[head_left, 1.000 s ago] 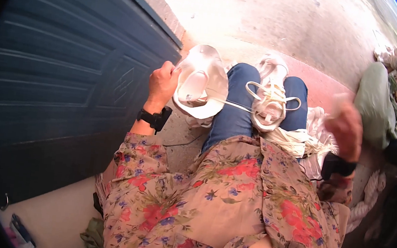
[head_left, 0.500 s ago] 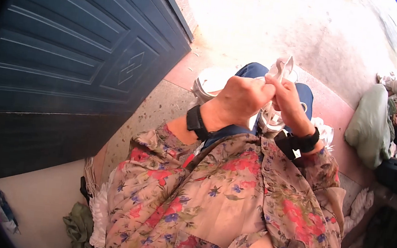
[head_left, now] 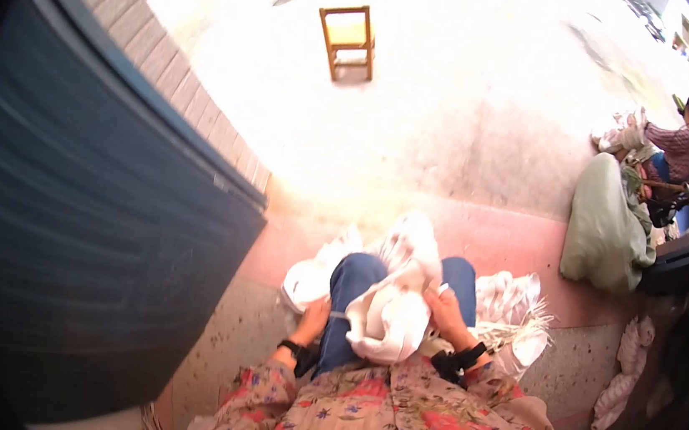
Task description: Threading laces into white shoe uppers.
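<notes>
A white, soft fabric bundle [head_left: 393, 312] lies over my lap between my knees, its folds open toward me. My right hand [head_left: 450, 317] is closed at the bundle's right edge, with a bit of white at the fingertips. By my left thigh, my left hand [head_left: 313, 318] is closed on one end of a thin pale cord [head_left: 338, 315] that runs to the bundle; the fingers are partly blurred. More white fabric [head_left: 411, 239] rises beyond the bundle. A white roll-like piece [head_left: 303, 285] sits just past my left hand.
White fringed bundles [head_left: 511, 304] lie right of my right knee. A dark blue door [head_left: 109, 215] stands at the left. At the right are a stuffed pale green sack [head_left: 607, 230], a seated person [head_left: 680, 154] and a twisted white bundle [head_left: 623, 374]. A small wooden chair [head_left: 348, 41] stands farther out.
My hands were together in front of my chest, pinching white material; now they are apart and lower, at either side of the white bundle. The view has tilted up, showing the chair and person.
</notes>
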A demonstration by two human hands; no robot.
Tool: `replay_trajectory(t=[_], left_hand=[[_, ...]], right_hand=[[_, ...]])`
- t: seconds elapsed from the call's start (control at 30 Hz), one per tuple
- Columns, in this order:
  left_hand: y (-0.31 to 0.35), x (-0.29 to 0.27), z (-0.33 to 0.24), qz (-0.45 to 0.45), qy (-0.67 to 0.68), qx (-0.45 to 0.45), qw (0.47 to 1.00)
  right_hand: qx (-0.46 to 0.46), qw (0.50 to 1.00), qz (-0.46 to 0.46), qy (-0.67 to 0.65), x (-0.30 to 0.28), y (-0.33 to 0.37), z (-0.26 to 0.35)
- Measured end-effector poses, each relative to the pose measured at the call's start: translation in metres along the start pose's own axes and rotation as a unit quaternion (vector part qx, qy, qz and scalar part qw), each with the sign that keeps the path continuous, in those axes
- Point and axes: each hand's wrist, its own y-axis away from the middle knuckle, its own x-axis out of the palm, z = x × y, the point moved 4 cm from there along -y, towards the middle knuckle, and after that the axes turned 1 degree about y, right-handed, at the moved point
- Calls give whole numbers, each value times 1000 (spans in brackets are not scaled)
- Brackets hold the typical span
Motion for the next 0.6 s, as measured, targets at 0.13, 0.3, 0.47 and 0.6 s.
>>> replay_trajectory(t=[0.13, 0.3, 0.47, 0.6], left_hand=[[-8, -2, 7, 129, -107, -59, 984], [-11, -3, 36, 201, -174, -33, 963], [7, -31, 3, 76, -58, -58, 994], [11, -81, -91, -3, -121, -70, 990]], right_hand=[[108, 987, 64, -97, 7, -12, 7], [120, 982, 97, -108, 7, -5, 9], [68, 990, 51, -111, 10, 15, 9], [96, 987, 62, -116, 11, 28, 27]])
